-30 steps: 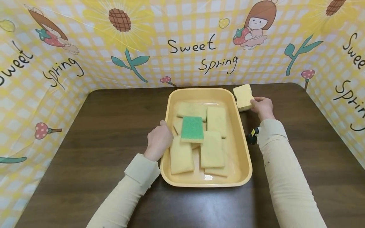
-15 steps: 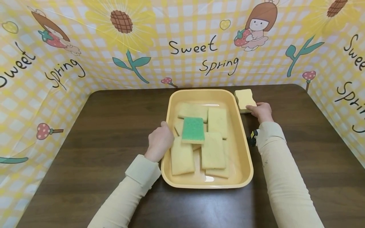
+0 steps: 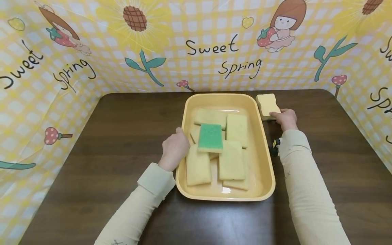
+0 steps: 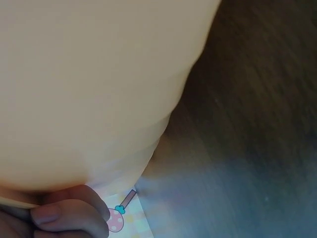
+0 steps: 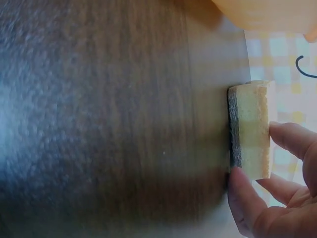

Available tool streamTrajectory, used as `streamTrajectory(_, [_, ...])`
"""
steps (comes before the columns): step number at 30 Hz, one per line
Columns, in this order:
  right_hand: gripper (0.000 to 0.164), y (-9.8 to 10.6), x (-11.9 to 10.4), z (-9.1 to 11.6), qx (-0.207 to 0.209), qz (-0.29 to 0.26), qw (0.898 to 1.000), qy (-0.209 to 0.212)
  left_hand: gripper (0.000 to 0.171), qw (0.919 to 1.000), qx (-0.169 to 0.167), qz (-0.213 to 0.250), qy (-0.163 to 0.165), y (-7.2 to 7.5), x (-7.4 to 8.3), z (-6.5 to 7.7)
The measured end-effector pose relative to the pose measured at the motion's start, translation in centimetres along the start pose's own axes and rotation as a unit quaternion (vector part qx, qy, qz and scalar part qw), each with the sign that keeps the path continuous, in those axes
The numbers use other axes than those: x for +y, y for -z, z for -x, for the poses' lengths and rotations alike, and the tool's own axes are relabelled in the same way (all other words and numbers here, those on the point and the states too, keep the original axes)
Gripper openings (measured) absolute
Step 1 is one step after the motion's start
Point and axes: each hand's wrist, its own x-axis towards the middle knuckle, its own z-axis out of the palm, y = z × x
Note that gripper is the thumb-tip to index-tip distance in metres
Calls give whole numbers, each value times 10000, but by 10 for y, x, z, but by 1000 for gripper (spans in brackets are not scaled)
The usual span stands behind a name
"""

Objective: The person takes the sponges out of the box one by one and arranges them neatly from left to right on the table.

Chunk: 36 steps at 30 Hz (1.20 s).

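A cream-yellow plastic tray (image 3: 269, 180) holds several pale yellow sponges (image 3: 231, 161) and one green-topped scouring sponge (image 3: 210, 136) lying over them. My left hand (image 3: 176, 148) grips the tray's left rim; in the left wrist view its curled fingers (image 4: 74, 215) show at the tray wall. Beyond the tray's right back corner, my right hand (image 3: 285, 119) pinches a separate yellow sponge (image 3: 267, 104) by its near right part. That sponge (image 5: 250, 134) has a dark scouring layer facing the table in the right wrist view, with the thumb and fingers on its faces.
The tray and the separate sponge are on a dark wood-grain table (image 3: 122, 126). A yellow checked cloth with printed flowers and lettering (image 3: 211, 47) forms walls at the back and both sides. A small black device (image 3: 274, 148) sits at the right wrist.
My right hand has lowered the sponge toward the table beside the tray's back right corner, tilting it flatter. The left hand stays on the rim. The head view has shifted slightly.
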Motion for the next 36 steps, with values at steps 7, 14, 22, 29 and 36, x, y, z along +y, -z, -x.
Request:
streamTrajectory(7, [65,3,2,1,32,107,9999,1,19,10000,-72,19,27,0,1,-1])
streamTrajectory(14, [70,9,-1,1,-151,192,9997,25,20,10000,-92,6,35,-2,1,-1])
streamTrajectory(22, [69,28,-8,5,268,429,9986,-124,18,10000,11,8,24,-3,1,-1])
streamTrajectory(29, [67,44,-31,24,275,283,9992,1,20,10000,-4,-23,62,-2,1,-2])
streamTrajectory(36, [65,51,-53,38,259,334,9977,524,20,10000,-13,24,33,-1,2,-2])
